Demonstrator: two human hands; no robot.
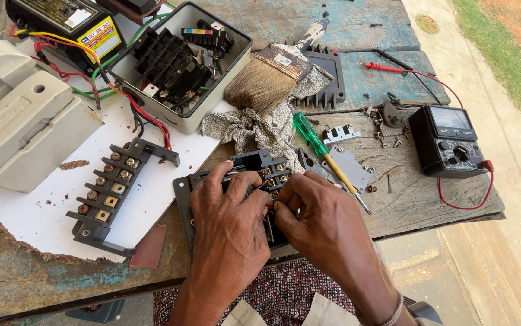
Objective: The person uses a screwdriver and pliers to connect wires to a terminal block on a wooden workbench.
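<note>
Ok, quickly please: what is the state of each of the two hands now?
Left hand: closed, gripping the black plastic terminal block with brass screws.
Right hand: fingers pinched at the same block; what they hold cannot be told.

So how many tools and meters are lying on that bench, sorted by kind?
Wide bristle paintbrush with wooden ferrule: 1
Green-handled screwdriver with yellow shaft: 1
Black boxy analog multimeter: 1
Red test probe: 1
Black test probe: 1
Total: 5
</note>
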